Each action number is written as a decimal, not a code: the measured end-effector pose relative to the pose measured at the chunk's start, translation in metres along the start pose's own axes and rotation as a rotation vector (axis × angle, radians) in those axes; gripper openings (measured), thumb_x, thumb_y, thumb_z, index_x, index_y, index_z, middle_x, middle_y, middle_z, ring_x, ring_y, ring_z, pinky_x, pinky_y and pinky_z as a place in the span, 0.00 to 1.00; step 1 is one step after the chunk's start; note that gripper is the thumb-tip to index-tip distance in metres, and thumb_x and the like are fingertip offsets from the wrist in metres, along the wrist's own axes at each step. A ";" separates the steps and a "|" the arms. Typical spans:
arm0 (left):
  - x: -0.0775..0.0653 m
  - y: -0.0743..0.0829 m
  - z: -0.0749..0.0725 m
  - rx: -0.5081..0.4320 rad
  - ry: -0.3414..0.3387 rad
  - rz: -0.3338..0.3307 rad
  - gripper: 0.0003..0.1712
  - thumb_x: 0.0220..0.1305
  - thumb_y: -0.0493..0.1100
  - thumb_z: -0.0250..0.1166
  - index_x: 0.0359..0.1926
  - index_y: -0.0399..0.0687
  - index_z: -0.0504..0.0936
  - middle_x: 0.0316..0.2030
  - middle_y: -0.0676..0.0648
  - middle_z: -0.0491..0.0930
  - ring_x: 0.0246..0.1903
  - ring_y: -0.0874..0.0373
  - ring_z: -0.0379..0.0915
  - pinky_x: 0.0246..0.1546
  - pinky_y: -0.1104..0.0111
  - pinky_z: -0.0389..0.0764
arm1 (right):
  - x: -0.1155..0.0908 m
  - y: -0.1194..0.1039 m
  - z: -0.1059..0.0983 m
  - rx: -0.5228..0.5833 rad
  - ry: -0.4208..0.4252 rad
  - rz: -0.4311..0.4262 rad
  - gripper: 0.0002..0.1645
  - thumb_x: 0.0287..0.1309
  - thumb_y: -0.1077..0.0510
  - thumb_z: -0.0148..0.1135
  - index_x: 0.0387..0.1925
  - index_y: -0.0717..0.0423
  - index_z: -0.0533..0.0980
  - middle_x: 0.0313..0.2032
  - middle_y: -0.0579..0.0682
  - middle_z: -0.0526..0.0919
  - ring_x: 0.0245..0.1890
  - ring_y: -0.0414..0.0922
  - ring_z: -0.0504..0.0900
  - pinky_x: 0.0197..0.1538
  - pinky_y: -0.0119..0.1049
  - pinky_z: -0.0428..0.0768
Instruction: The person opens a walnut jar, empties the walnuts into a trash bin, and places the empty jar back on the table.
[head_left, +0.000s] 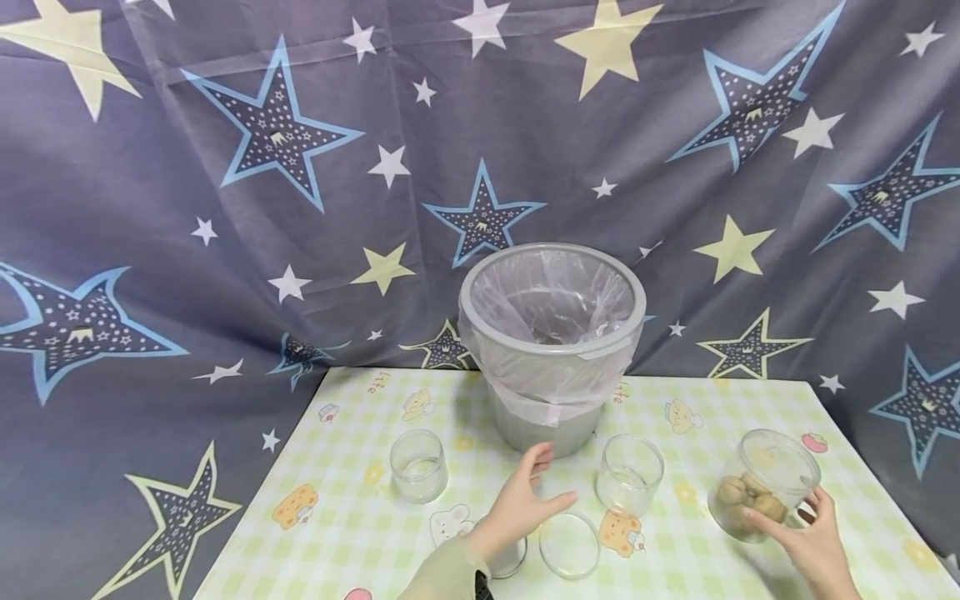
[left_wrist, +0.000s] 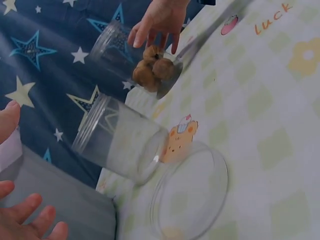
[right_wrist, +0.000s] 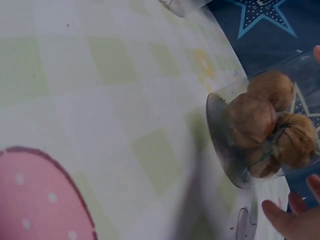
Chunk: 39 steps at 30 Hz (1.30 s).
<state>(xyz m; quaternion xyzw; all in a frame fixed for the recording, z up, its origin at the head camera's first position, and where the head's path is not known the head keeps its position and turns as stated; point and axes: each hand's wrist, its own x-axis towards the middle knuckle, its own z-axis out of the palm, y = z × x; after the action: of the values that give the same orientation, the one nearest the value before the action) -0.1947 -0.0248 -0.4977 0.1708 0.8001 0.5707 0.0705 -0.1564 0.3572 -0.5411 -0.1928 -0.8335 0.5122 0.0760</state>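
Note:
My right hand (head_left: 813, 542) is around the right side of a clear jar (head_left: 776, 467) at the right of the table, thumb across its front. Several brown walnuts (right_wrist: 251, 120) lie at the jar's bottom. In the right wrist view the fingers (right_wrist: 287, 220) are spread beside the jar wall, with a small gap. My left hand (head_left: 521, 504) hovers near the table's middle, fingers and thumb parted, holding nothing. Close to it are a see-through round lid (head_left: 570, 546) and a second round lid (head_left: 512, 560), partly hidden by the forearm. An empty clear jar (head_left: 630, 475) stands right of this hand.
A grey bin (head_left: 551, 433) with a thin plastic liner (head_left: 555, 379) stands at the back middle. Another empty clear jar (head_left: 418, 467) sits left of it. A checked cloth (head_left: 322, 458) covers the table; a star-patterned curtain (head_left: 322, 250) hangs behind.

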 end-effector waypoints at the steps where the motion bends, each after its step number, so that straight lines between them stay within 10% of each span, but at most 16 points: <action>1: -0.002 0.000 -0.003 0.002 0.003 -0.002 0.44 0.57 0.48 0.68 0.68 0.39 0.56 0.64 0.36 0.63 0.63 0.40 0.61 0.63 0.47 0.65 | 0.001 0.001 0.001 0.002 0.008 -0.003 0.63 0.52 0.53 0.69 0.73 0.57 0.34 0.64 0.59 0.51 0.55 0.55 0.55 0.38 0.18 0.62; 10: -0.012 -0.008 -0.027 0.027 0.050 -0.011 0.42 0.58 0.49 0.68 0.67 0.39 0.58 0.63 0.39 0.66 0.62 0.41 0.63 0.62 0.49 0.67 | 0.005 0.006 0.006 0.053 0.012 -0.049 0.57 0.53 0.54 0.69 0.72 0.45 0.40 0.50 0.29 0.56 0.48 0.29 0.59 0.43 0.19 0.62; 15: -0.016 -0.012 -0.038 0.034 0.064 0.006 0.40 0.59 0.46 0.67 0.67 0.41 0.58 0.64 0.38 0.64 0.63 0.40 0.61 0.62 0.46 0.66 | 0.012 0.008 0.015 0.282 -0.003 -0.191 0.58 0.49 0.67 0.69 0.70 0.39 0.43 0.47 0.19 0.65 0.45 0.16 0.65 0.47 0.08 0.60; 26: -0.027 -0.017 -0.051 0.042 0.093 0.003 0.39 0.59 0.46 0.67 0.66 0.39 0.59 0.62 0.37 0.66 0.62 0.39 0.62 0.61 0.46 0.66 | 0.012 0.012 0.031 0.541 0.053 -0.352 0.58 0.34 0.84 0.66 0.67 0.52 0.56 0.52 0.37 0.73 0.43 0.25 0.79 0.47 0.12 0.71; 39: -0.027 -0.012 -0.066 0.138 0.016 0.043 0.38 0.59 0.49 0.67 0.67 0.44 0.62 0.64 0.40 0.66 0.62 0.41 0.63 0.61 0.45 0.66 | 0.003 -0.009 0.029 0.519 0.095 -0.425 0.55 0.34 0.86 0.64 0.65 0.53 0.60 0.48 0.39 0.77 0.47 0.29 0.77 0.47 0.14 0.73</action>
<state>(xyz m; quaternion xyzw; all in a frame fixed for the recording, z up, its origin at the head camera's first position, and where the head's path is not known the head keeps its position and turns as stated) -0.1924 -0.0969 -0.4890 0.1876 0.8343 0.5170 0.0398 -0.1713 0.3307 -0.5469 -0.0125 -0.6924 0.6705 0.2662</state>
